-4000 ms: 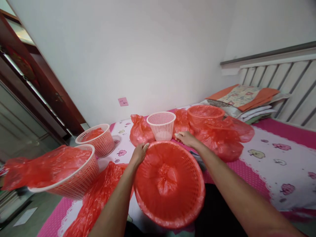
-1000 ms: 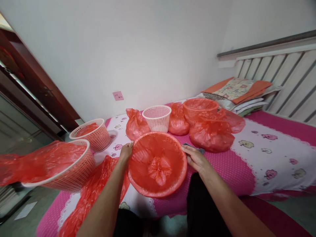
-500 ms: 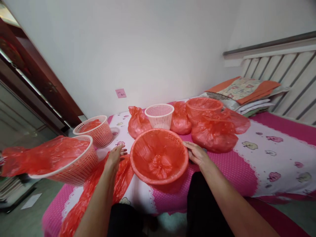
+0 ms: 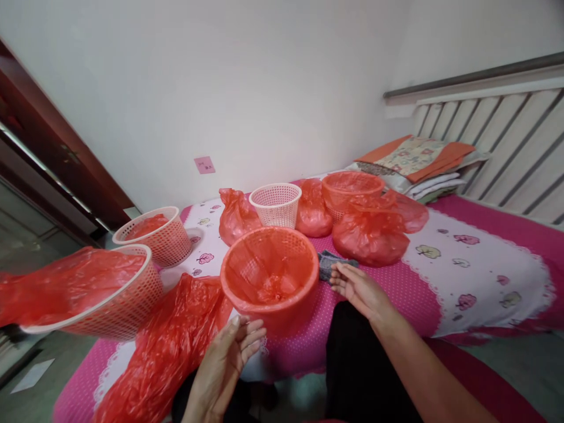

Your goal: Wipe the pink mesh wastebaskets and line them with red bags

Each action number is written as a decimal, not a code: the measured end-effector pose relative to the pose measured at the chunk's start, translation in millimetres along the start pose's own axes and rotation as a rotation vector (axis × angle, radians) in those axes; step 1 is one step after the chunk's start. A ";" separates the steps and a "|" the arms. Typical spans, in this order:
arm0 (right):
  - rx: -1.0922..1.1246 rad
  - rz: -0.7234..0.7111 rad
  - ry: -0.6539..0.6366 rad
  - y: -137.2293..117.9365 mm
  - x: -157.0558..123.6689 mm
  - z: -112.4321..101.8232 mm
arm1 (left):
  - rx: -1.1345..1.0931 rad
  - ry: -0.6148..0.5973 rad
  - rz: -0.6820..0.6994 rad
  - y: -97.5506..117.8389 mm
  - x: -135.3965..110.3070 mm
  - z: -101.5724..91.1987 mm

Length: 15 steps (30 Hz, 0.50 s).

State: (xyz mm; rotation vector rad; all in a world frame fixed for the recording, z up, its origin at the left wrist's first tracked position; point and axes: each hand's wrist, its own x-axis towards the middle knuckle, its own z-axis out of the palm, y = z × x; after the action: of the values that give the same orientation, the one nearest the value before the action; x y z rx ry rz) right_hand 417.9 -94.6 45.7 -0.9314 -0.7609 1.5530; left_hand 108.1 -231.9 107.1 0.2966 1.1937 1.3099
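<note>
A pink card [image 4: 204, 165] is sitting on the white wall [image 4: 282, 88]. It is carrying two small clusters of dark marks side by side, the right one standing slightly lower. The marks are resembling writing, but they are appearing too small and blurred for reading. No legible text, label, brand or number is showing in the view.

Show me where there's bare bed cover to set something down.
Widest: the bed cover right of the bulging red bag, before the folded bedding. A narrower patch separates the left-rear basket from the back-row bag left of the white basket. Crowded: behind the front lined basket, and front left, under loose red plastic.
</note>
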 end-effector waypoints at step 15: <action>0.075 0.114 -0.052 13.7 15.4 46.6 | -0.100 0.011 -0.040 -18.3 14.5 41.9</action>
State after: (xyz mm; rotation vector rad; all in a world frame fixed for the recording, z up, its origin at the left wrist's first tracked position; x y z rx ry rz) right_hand 369.4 -81.2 53.9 -0.8947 -0.6913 1.6993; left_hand 149.1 -207.3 104.0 0.1926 1.1341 1.3327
